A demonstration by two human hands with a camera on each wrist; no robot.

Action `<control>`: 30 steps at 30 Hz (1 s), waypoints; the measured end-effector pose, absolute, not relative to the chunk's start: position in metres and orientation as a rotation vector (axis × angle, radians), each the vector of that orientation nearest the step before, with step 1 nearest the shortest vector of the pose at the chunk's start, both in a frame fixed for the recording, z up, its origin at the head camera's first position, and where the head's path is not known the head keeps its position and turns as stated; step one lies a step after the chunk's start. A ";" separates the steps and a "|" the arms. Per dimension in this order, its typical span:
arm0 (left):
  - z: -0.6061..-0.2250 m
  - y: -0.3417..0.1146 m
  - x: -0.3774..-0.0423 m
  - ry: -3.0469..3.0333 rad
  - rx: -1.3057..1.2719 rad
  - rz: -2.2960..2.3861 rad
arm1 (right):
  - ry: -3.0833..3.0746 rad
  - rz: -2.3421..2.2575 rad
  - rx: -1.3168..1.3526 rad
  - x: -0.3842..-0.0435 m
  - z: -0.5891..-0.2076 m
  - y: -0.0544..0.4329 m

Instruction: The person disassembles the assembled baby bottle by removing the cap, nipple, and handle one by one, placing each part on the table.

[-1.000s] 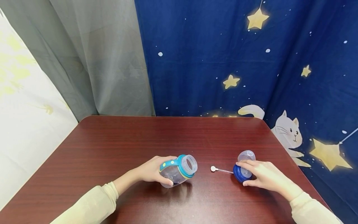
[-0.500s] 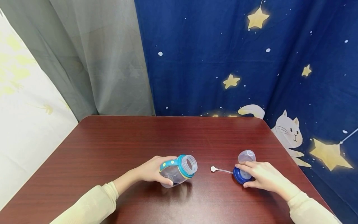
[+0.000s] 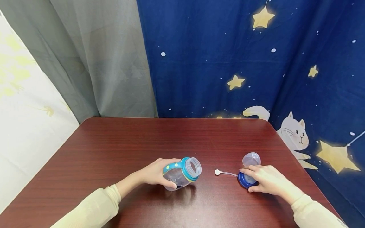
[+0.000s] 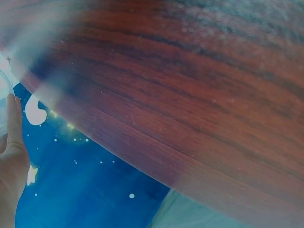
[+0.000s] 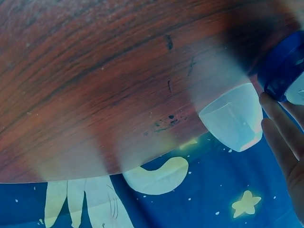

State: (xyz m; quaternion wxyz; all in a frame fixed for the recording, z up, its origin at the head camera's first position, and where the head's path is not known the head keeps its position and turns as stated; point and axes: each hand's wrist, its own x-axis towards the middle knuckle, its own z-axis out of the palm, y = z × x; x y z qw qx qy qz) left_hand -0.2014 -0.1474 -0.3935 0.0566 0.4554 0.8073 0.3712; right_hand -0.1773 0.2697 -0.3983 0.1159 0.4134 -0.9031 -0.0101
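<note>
Bottle (image 3: 177, 178): clear; handle (image 3: 172, 166): teal, yellow dots. Lid (image 3: 243, 180): dark blue. Cap (image 3: 251, 159): clear. Straw tip (image 3: 217, 172): white. Table (image 3: 137, 139): red-brown, dark grain. Curtain (image 3: 205, 47): navy, yellow stars (image 3: 235, 82), white cat (image 3: 294, 133). Sleeves (image 3: 94, 204): cream.

One left hand (image 3: 156, 172) and one right hand (image 3: 266, 179), two in all; two sleeves (image 3: 94, 204); one bottle (image 3: 178, 178), with one handle (image 3: 172, 166) in sight; one lid (image 3: 243, 181); one straw (image 3: 229, 174), with one white tip (image 3: 217, 172); one clear cap (image 3: 251, 159); one table (image 3: 142, 142); one grey cloth (image 3: 114, 63); one white cloth (image 3: 25, 133); blue cloth (image 3: 199, 38), whether one piece or more cannot be told; on it, four whole stars (image 3: 263, 18) and two part stars (image 5: 189, 143); one cat face (image 3: 296, 134) with two ears (image 3: 290, 115); one tail (image 3: 258, 110); white dots (image 3: 163, 54), too many and small to count surely
</note>
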 end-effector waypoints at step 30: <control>-0.390 -0.147 -0.200 2.454 1.374 1.137 | -2.663 0.009 1.175 -0.184 -0.383 0.267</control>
